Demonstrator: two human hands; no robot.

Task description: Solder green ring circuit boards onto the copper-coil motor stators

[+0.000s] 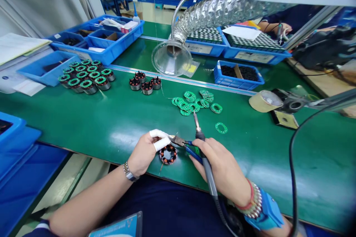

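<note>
- The left hand has its thumb and forefinger, both in white covers, drawn nearly together at the tips of the pliers; whether anything is pinched between them I cannot make out.
- The right hand is curled round the blue handles of those pliers and also carries a soldering iron, whose tip points ahead, away from the body.
- The wound stator lies on the bench, just to the right of the left hand and below the pliers' tips, with a copper-coloured wire trailing toward the body.
- A green board shows partly under the right hand; a heap of green boards lies beyond it, and a single ring-shaped board sits nearer.
- Ahead of the left hand stand four bare stators; farther left is a cluster of stators topped with green boards.
- The step in hand appears to be fine plier work, perhaps gripping or trimming something small above the stator.
- The next move seems to call for a steady left pinch, careful pressure on the handles, and the iron's tip kept clear of the fingers.
</note>
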